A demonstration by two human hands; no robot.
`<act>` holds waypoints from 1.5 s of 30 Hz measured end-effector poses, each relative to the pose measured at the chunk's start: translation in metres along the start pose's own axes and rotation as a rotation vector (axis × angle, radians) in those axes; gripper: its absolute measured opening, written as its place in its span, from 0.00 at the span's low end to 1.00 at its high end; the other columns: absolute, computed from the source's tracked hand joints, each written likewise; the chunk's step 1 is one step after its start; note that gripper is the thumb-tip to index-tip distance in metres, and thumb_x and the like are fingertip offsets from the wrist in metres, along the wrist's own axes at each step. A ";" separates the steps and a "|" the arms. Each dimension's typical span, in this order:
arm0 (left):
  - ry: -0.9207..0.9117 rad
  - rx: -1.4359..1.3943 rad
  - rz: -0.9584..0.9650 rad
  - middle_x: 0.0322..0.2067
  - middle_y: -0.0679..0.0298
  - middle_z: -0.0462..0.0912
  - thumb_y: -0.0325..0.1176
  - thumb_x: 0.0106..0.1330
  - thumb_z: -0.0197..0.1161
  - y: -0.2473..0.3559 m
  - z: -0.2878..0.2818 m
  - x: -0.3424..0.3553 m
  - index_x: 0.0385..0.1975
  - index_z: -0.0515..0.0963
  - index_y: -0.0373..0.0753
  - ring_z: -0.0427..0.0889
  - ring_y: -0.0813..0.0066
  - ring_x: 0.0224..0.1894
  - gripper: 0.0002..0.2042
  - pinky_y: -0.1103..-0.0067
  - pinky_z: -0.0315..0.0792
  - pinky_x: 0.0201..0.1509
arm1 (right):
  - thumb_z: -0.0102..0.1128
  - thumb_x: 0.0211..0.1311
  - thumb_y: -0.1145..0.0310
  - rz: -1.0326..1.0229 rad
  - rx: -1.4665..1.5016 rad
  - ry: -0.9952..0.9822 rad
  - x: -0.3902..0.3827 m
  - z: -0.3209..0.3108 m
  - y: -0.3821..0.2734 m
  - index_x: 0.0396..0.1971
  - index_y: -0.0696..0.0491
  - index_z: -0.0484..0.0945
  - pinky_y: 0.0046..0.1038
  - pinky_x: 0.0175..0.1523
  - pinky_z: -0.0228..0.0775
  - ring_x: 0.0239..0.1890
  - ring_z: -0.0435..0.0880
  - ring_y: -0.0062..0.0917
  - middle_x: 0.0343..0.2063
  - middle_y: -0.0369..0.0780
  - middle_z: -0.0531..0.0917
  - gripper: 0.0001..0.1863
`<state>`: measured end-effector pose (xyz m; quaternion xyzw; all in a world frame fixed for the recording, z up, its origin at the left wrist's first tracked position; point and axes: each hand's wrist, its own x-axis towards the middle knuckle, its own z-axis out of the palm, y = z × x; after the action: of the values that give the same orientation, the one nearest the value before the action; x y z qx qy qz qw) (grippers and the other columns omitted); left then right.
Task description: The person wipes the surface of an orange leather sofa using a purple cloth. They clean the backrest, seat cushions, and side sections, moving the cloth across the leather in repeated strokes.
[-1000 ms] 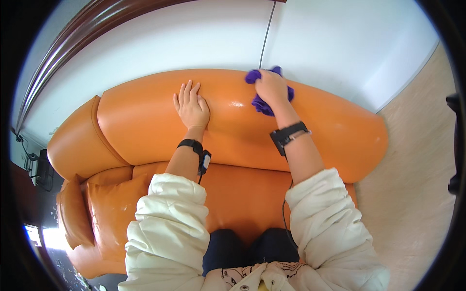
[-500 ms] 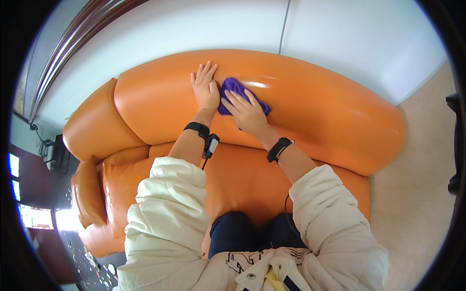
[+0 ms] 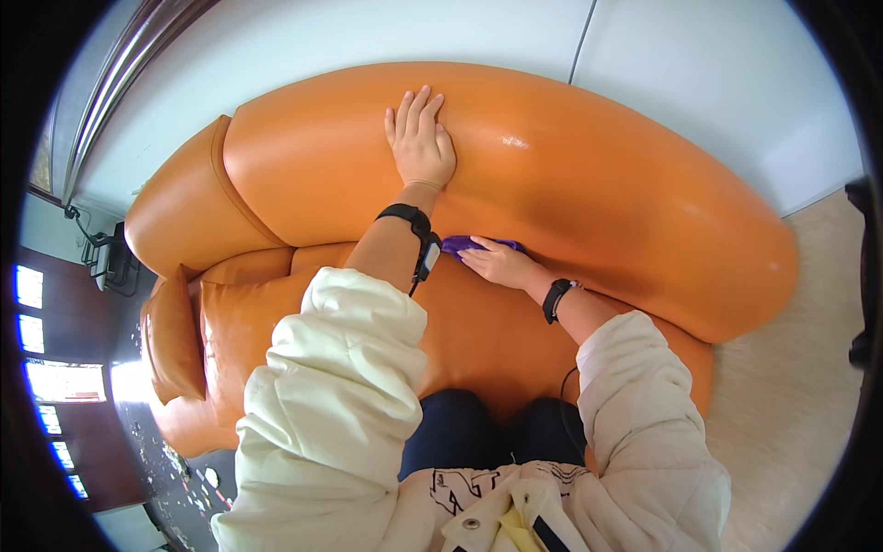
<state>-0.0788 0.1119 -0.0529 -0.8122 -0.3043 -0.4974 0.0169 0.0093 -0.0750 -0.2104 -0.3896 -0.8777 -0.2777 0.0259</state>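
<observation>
My left hand (image 3: 418, 138) lies spread, palm down, on the upper backrest of the orange sofa (image 3: 598, 156). Lower and to its right, my right hand (image 3: 497, 262) presses a purple cloth (image 3: 455, 245) into the crease where the backrest meets the seat cushion (image 3: 487, 340); its fingers lie over the cloth, partly covering it. Black devices with straps are on both wrists, and my left forearm passes just left of the cloth.
A white wall (image 3: 460, 28) rises behind the sofa. Orange cushions (image 3: 166, 350) rest at its left end. Pale flooring (image 3: 763, 386) shows on the right; black equipment (image 3: 106, 258), a dark speckled floor (image 3: 166, 469) and bright windows are at far left.
My right hand has moved the purple cloth from the top of the backrest down to the seat crease. My left hand stays on the backrest, appearing higher in the picture as the view shifts.
</observation>
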 end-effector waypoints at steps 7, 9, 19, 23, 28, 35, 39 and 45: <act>-0.036 -0.022 -0.007 0.63 0.64 0.73 0.29 0.63 0.49 0.001 -0.005 0.003 0.54 0.76 0.45 0.64 0.62 0.69 0.19 0.59 0.45 0.75 | 0.53 0.60 0.70 0.458 -0.035 0.227 -0.005 -0.126 0.108 0.54 0.50 0.77 0.48 0.65 0.60 0.62 0.73 0.27 0.57 0.39 0.77 0.21; -0.064 -0.061 -0.026 0.63 0.64 0.73 0.29 0.64 0.49 0.003 -0.008 0.005 0.54 0.77 0.45 0.63 0.61 0.70 0.19 0.59 0.45 0.75 | 0.58 0.58 0.69 0.658 -0.044 0.196 -0.004 -0.148 0.134 0.58 0.48 0.75 0.56 0.66 0.56 0.66 0.69 0.31 0.61 0.42 0.74 0.24; -0.166 -0.189 -0.091 0.59 0.61 0.75 0.31 0.68 0.50 -0.075 -0.059 0.033 0.49 0.78 0.42 0.66 0.58 0.68 0.13 0.61 0.53 0.72 | 0.58 0.59 0.68 1.041 0.142 0.166 0.069 -0.128 0.179 0.61 0.54 0.71 0.55 0.69 0.53 0.67 0.67 0.44 0.62 0.52 0.72 0.27; -0.095 0.173 -0.134 0.59 0.61 0.76 0.32 0.68 0.51 -0.120 -0.073 0.053 0.49 0.78 0.43 0.67 0.59 0.67 0.13 0.62 0.54 0.72 | 0.54 0.61 0.68 1.010 0.245 0.095 0.112 -0.116 0.206 0.59 0.54 0.72 0.53 0.69 0.54 0.65 0.68 0.44 0.60 0.51 0.73 0.25; -0.083 0.196 -0.206 0.60 0.62 0.75 0.35 0.68 0.52 -0.123 -0.069 0.055 0.51 0.77 0.43 0.67 0.62 0.67 0.14 0.63 0.53 0.73 | 0.55 0.58 0.69 0.811 0.264 0.054 0.202 -0.115 0.213 0.58 0.54 0.72 0.56 0.68 0.53 0.63 0.70 0.47 0.59 0.53 0.73 0.25; -0.278 0.104 -0.400 0.62 0.62 0.73 0.37 0.69 0.52 -0.109 -0.085 0.061 0.52 0.76 0.42 0.63 0.63 0.69 0.15 0.64 0.51 0.75 | 0.59 0.59 0.70 0.754 0.426 -0.017 0.137 -0.138 0.213 0.62 0.50 0.67 0.55 0.66 0.57 0.67 0.67 0.41 0.62 0.48 0.72 0.29; -0.477 0.115 -0.422 0.68 0.62 0.64 0.41 0.71 0.52 -0.106 -0.087 0.061 0.61 0.68 0.44 0.56 0.63 0.72 0.20 0.63 0.47 0.76 | 0.58 0.60 0.71 0.858 0.418 -0.254 0.050 -0.180 0.222 0.65 0.50 0.65 0.58 0.71 0.46 0.69 0.63 0.42 0.66 0.49 0.67 0.31; -0.716 0.167 -0.502 0.73 0.62 0.51 0.52 0.73 0.43 -0.096 -0.087 0.068 0.72 0.53 0.46 0.43 0.63 0.76 0.31 0.62 0.37 0.78 | 0.54 0.59 0.73 0.863 0.479 -0.195 0.035 -0.170 0.233 0.65 0.53 0.66 0.60 0.71 0.43 0.68 0.62 0.51 0.65 0.55 0.65 0.30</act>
<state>-0.1753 0.1944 0.0200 -0.8301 -0.5178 -0.1470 -0.1453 0.1184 -0.0116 0.0515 -0.7243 -0.6741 0.0053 0.1449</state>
